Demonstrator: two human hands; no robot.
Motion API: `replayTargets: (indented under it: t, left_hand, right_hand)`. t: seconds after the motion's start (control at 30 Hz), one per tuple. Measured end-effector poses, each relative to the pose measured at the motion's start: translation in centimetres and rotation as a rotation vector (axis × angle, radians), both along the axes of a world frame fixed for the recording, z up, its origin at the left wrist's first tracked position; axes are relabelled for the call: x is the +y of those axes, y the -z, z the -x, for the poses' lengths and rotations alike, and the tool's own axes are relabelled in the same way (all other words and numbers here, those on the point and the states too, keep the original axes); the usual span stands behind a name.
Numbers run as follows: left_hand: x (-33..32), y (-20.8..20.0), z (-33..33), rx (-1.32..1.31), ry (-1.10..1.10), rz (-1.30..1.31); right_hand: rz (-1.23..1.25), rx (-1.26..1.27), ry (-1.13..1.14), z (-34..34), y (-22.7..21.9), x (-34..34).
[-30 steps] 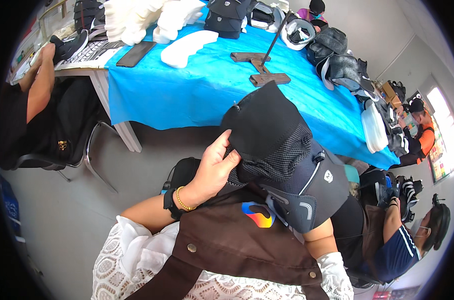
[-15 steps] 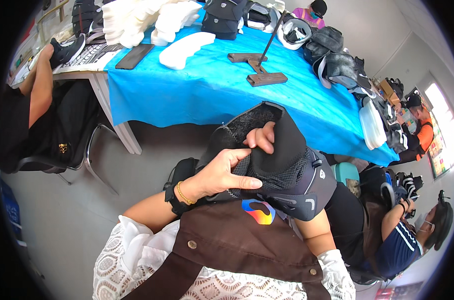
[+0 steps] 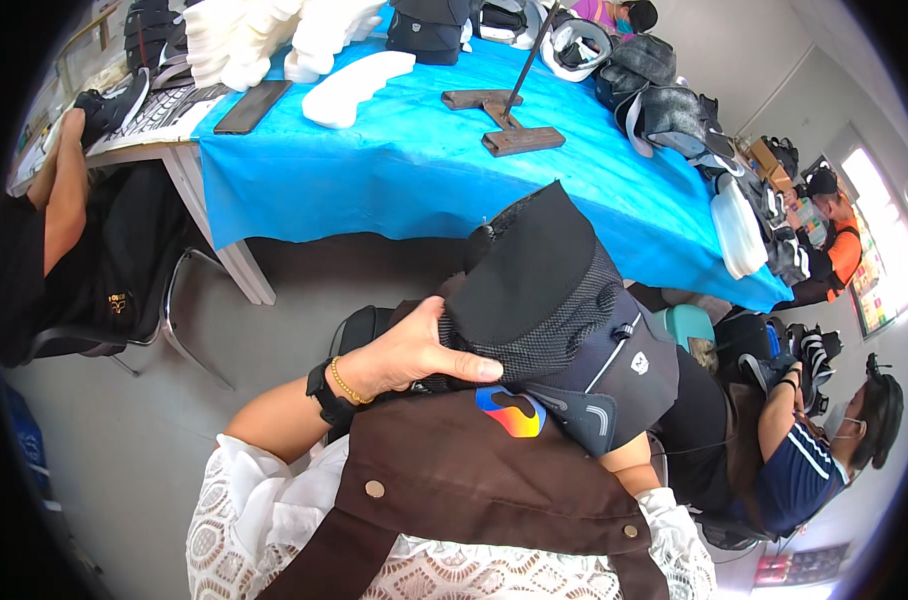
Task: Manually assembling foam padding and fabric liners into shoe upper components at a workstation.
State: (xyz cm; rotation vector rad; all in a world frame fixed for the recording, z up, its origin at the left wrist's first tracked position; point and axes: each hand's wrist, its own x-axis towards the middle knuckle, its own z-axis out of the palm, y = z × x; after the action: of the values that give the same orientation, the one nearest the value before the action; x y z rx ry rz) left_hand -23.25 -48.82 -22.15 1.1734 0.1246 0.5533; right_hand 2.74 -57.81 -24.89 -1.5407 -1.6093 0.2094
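A black shoe upper [image 3: 529,270], with smooth fabric, woven mesh and a grey shield mark on its side, is held above my lap. My left hand [image 3: 404,350] grips its near left edge. The thumb lies along the mesh and the other fingers go behind, out of sight. My right forearm [image 3: 629,462] comes up under the upper from the lower right, and the upper hides that hand. The smooth panel faces me, so the fuzzy lining is mostly hidden. A brown apron [image 3: 424,450] lies just below the upper.
Ahead is a blue-covered table [image 3: 374,180] bearing a metal stand with a rod [image 3: 519,138], white foam pieces [image 3: 349,90], a dark flat slab [image 3: 252,107] and black uppers [image 3: 429,30]. Co-workers sit left [image 3: 59,220] and right [image 3: 799,490]; others are farther back.
The upper has turned, bringing its smooth panel toward me and hiding its opening. My right fingers, visible inside it before, are now covered. My left hand has shifted slightly left and down.
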Motion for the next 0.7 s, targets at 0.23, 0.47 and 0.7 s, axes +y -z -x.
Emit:
replayTargets:
  t: [0.23, 0.47, 0.7]
  left_hand:
    - [1.3, 0.6, 1.2, 0.065, -0.42, -0.034]
    - [3.3, 1.9, 3.2, 0.196, -0.457, -0.427]
    - [3.7, 2.2, 3.2, 0.188, -0.513, -0.857]
  right_hand:
    - [0.202, 0.454, -0.063, -2.1, 3.6, -3.2]
    - [0.143, 1.828, -0.599, 1.8, -2.3, -2.2]
    - [0.241, 1.658, -0.374, 2.7, -4.2, -2.0]
